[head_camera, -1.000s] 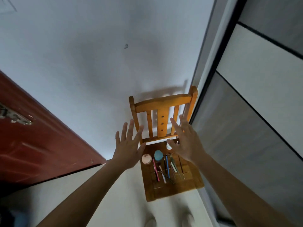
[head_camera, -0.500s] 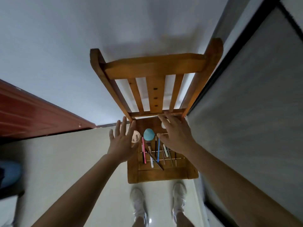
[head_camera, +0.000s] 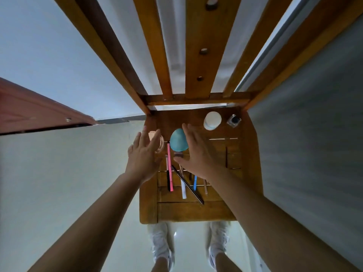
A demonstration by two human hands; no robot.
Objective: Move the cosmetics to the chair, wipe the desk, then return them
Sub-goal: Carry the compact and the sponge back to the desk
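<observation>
- As both arms reach down over the wooden slat chair (head_camera: 196, 211), the left hand (head_camera: 142, 157) and right hand (head_camera: 196, 154) hover side by side, fingers spread and gripping nothing.
- A clear round jar (head_camera: 160, 143) sits under the left fingertips; a teal egg-shaped sponge (head_camera: 177, 140) lies between the hands.
- Below the palms lie a pink pen (head_camera: 170, 167), a white tube (head_camera: 183, 190) and a dark pencil (head_camera: 189, 186).
- Beyond the right hand stand a white round pot (head_camera: 212, 120) and a small dark-capped glass bottle (head_camera: 234, 120).

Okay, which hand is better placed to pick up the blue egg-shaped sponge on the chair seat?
The right hand. Its open fingers already lie along the right side of the blue sponge, thumb just below it. The left hand is spread over the clear round jar at the seat's left edge, farther from the sponge.
</observation>
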